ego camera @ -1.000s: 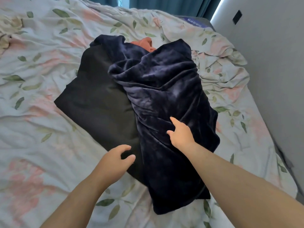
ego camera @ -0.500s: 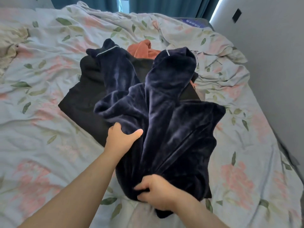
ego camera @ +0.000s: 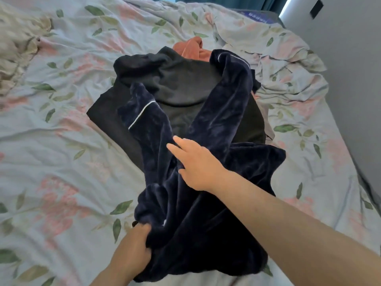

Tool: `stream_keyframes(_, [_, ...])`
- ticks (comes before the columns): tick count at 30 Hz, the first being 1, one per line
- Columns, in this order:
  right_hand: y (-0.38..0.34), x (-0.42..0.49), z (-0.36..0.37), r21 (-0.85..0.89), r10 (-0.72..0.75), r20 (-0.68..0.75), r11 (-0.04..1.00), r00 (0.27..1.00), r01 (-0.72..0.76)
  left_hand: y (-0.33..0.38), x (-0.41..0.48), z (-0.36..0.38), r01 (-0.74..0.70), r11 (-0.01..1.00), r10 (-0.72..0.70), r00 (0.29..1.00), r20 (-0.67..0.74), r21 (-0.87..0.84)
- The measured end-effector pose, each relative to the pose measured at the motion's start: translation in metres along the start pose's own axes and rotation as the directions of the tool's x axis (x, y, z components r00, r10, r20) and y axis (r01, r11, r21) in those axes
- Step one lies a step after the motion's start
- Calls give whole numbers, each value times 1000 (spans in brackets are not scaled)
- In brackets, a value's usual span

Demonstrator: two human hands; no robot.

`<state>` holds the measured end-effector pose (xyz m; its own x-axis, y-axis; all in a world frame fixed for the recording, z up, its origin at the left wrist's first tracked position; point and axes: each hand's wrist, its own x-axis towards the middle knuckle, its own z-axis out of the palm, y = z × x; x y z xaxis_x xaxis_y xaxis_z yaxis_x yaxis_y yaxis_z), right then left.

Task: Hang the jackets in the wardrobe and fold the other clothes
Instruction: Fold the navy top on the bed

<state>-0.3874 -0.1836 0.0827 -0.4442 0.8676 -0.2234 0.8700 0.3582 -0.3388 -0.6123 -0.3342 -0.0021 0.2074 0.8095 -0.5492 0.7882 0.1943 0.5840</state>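
Observation:
Dark navy velvet trousers (ego camera: pixel 216 124) with white piping lie spread over a black garment (ego camera: pixel 181 85) on the bed, legs pointing away from me. My left hand (ego camera: pixel 134 250) grips the bunched waist end at the near edge. My right hand (ego camera: pixel 195 164) lies with straight fingers on the velvet between the two legs. An orange garment (ego camera: pixel 191 48) pokes out behind the black one.
The bed (ego camera: pixel 61 141) has a rumpled floral sheet. A grey wall (ego camera: pixel 350 79) runs along the right side. Teal curtains (ego camera: pixel 226 0) hang at the far end. A beige crumpled cloth (ego camera: pixel 14 48) sits at the far left.
My hands swapped places: the left dropped from the trouser leg to the near waist end and grips it, the right let go there and moved up onto the velvet. The legs spread apart.

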Motion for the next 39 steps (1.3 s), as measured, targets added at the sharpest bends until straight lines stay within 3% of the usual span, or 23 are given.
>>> stream_keyframes(3, [-9, 16, 25, -169, -26, 339, 982, 940, 88, -12, -23, 7, -28, 999, 31, 997, -76, 41])
stream_keyframes(5, [-9, 9, 43, -212, 62, 435, 977, 898, 35, -14, -31, 5, -1, 1000, 0, 993, -120, -7])
stream_keyframes(9, [-2, -28, 66, -96, 156, 326, 987, 932, -131, -8, -40, -9, 128, 936, -187, 970, -154, -328])
stream_keyframes(12, [-5, -61, 76, 144, 298, 260, 928, 918, -342, 2, -40, -19, 184, 808, -292, 950, -109, -560])
stream_keyframes(15, [-17, -97, 84, 361, 352, 298, 819, 887, -446, 7, -32, -30, 172, 630, -339, 938, -69, -758])
stream_keyframes(18, [-37, -127, 80, 533, 318, 289, 730, 903, -427, 13, -28, -45, 260, 468, -320, 941, 113, -845])
stream_keyframes(20, [-51, -146, 70, 580, 333, 252, 700, 909, -417, 20, -31, -55, 287, 440, -311, 938, 155, -851])
stream_keyframes(24, [-87, -181, 30, 539, 305, 172, 767, 937, -349, 45, -42, -82, 123, 262, -324, 945, 33, -957])
stream_keyframes(27, [-126, -197, -13, 478, 115, 235, 851, 965, -218, 75, -58, -116, -17, 50, -280, 960, -30, -999])
stream_keyframes(29, [-147, -200, -41, 408, 7, 308, 902, 951, -139, 99, -72, -144, -71, -29, -229, 971, -62, -997])
stream_keyframes(31, [-161, -205, -73, 433, -47, 299, 897, 953, -92, 128, -89, -175, -131, -27, -139, 982, -126, -991])
stream_keyframes(33, [-173, -210, -112, 517, 14, 183, 849, 983, -109, 158, -111, -205, -195, 42, -25, 980, -196, -980])
stream_keyframes(36, [-175, -205, -174, 558, 218, -174, 826, 960, -86, 200, -147, -245, -277, 213, 153, 957, -248, -937])
stream_keyframes(39, [-181, -192, -249, 454, 187, -412, 891, 892, 23, 236, -185, -282, -361, 362, 312, 916, -253, -859])
